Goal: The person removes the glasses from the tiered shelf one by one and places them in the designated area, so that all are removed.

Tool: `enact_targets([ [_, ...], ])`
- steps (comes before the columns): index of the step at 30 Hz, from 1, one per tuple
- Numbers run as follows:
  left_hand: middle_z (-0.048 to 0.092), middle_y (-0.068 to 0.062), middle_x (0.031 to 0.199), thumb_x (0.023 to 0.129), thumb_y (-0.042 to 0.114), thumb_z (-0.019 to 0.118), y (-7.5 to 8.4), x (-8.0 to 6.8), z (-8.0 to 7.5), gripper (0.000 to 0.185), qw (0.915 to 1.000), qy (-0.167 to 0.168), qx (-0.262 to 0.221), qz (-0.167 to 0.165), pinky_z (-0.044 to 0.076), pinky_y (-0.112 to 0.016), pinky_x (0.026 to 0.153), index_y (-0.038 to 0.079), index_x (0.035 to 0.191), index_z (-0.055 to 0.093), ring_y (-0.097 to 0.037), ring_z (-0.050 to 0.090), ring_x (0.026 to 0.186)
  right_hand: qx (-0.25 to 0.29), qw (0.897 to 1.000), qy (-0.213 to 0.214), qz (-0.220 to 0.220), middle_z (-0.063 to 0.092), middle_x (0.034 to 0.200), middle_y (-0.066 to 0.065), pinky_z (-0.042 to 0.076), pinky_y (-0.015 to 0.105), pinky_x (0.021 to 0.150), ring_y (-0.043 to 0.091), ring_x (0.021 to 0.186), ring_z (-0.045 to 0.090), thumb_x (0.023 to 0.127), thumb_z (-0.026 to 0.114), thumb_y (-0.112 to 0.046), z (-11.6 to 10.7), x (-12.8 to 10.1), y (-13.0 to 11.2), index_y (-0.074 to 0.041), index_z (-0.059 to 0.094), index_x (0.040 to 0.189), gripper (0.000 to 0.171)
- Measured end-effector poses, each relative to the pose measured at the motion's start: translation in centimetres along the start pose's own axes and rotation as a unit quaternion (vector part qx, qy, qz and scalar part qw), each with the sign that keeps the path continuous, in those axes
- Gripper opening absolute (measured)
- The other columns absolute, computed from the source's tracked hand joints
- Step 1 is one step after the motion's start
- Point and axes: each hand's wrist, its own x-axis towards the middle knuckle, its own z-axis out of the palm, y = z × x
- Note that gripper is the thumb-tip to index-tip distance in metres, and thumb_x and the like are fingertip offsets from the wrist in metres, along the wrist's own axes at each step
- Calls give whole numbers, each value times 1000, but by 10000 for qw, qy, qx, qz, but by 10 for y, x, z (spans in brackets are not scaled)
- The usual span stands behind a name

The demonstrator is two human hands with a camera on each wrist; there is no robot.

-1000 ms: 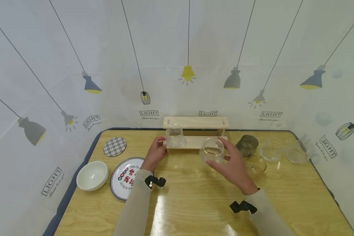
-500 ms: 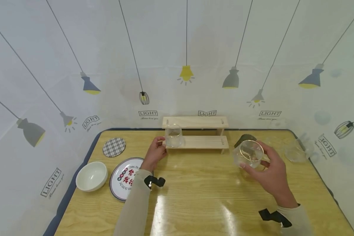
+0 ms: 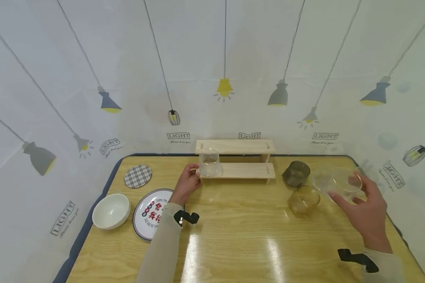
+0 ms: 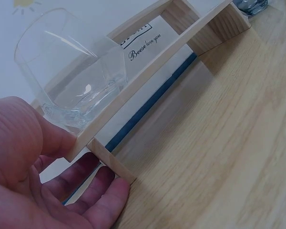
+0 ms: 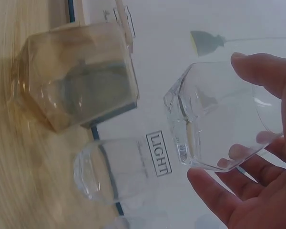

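My left hand [image 3: 187,182] grips the left end of a two-step wooden rack [image 3: 246,170], thumb on the lower board and fingers underneath by its leg [image 4: 112,160]. On that board, just beside the thumb, a clear glass cup [image 3: 209,164] stands upright. Over the right side of the table, my right hand [image 3: 366,210] holds another clear glass cup [image 5: 219,114] between thumb and fingers, raised and tilted. Left of it stand an amber glass cup [image 3: 304,200] and a smoky grey one [image 3: 296,174]. A further clear glass [image 5: 112,169] stands behind, overlapped by the held cup in the head view.
A white bowl [image 3: 111,211], a plate with red characters [image 3: 146,218] and a round checked coaster [image 3: 138,176] lie on the left of the wooden table [image 3: 230,236]. A wall sheet printed with lamps [image 3: 198,78] surrounds the table's back and sides.
My right hand has carried the clear glass cup from in front of the rack to the right, past the amber and grey cups. My left hand has stayed at the rack's end.
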Motion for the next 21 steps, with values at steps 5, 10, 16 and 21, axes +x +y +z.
enact_targets([
  [5,53,-17,143,110,7,50,-3,1,0,33,10000,-32,-87,-1,54,-43,99,18,140,51,-25,59,114,-185,9985,-105,497,50,126,-31,44,2,76,-8,129,47,86,90,-27,-10,5,29,-23,49,155,81],
  [10,53,-17,146,110,7,51,-4,2,-1,32,9999,-48,-85,-28,55,-43,100,20,139,53,-26,59,118,-748,9888,-842,979,55,147,-7,43,6,70,27,153,43,89,84,-47,-16,5,57,-12,36,162,93],
  [16,52,-18,149,110,8,50,-2,2,-3,32,9999,-75,-115,-74,53,-48,106,21,140,52,-28,58,122,-1062,9753,-1476,1251,38,163,29,52,50,92,56,146,39,90,79,-58,-13,9,71,-2,25,164,108],
  [21,51,-18,151,110,8,50,-1,3,-4,33,9999,-92,-85,-101,52,-49,109,21,141,52,-29,59,125,-1014,9742,-1541,1302,34,164,32,43,72,101,60,145,36,91,79,-57,-9,10,74,1,22,164,109],
])
